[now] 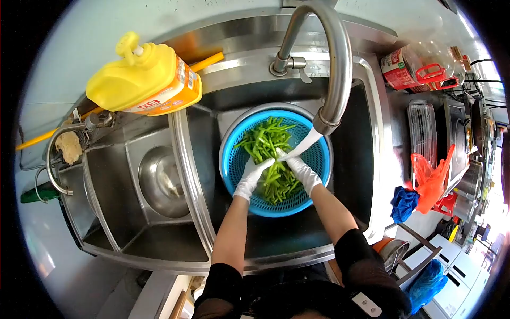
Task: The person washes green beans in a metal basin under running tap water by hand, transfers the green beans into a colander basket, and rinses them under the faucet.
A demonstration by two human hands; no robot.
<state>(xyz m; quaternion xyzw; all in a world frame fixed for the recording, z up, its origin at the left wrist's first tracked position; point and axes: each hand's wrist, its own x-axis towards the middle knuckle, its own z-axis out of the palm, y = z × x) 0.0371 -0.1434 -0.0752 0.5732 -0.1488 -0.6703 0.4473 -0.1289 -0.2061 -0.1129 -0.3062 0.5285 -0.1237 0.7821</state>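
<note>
A blue plastic colander basket (228, 154) sits inside a round metal basin (222, 139) in the right-hand sink. It holds a heap of thin, cut green vegetable strips (271, 135). Both my hands wear white gloves. My left hand (253, 175) is in the strips from the left, its fingers curled into them and partly hidden. From the right, my right hand (302, 170) grips into the same heap, close to my left. A tall metal faucet (345, 69) curves over the basket, and its water stream (305, 144) runs down onto the vegetables beside my right hand.
At left, another sink holds a metal bowl (162, 181). A yellow pump jug (154, 80) stands on the sinks' back ledge. To the right are a wire rack (423, 127), a red plastic bag (433, 178), a blue cloth (405, 204) and a large clear bottle (406, 66).
</note>
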